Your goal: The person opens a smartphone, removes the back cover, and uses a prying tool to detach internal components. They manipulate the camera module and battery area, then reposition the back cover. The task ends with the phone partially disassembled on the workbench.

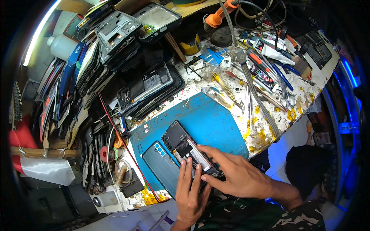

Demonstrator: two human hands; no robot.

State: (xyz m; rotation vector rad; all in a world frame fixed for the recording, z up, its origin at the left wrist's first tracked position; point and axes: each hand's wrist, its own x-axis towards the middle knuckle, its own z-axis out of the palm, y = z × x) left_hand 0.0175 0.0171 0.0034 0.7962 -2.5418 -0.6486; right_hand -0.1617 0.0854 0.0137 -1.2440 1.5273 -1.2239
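An opened phone [185,143] lies on the blue work mat [221,123], its back off and its battery [199,157] and dark inner parts bared. Just left of it rests a dark blue-grey phone back cover [161,166] with round camera holes. My left hand [190,194] is open, its stretched fingers lying over the phone's lower left edge and part of the cover. From the right, my right hand [237,173] grips the phone, its index finger by the battery and its thumb near the lower end. Both hands hide the phone's bottom part.
Stacked phone and tablet shells [150,82] rise behind the mat. Loose tools lie at the right, among them scissors [287,99], tweezers [248,106] and a grey cable [256,82]. Solder spools [105,154] and a small jar [105,199] stand at the left.
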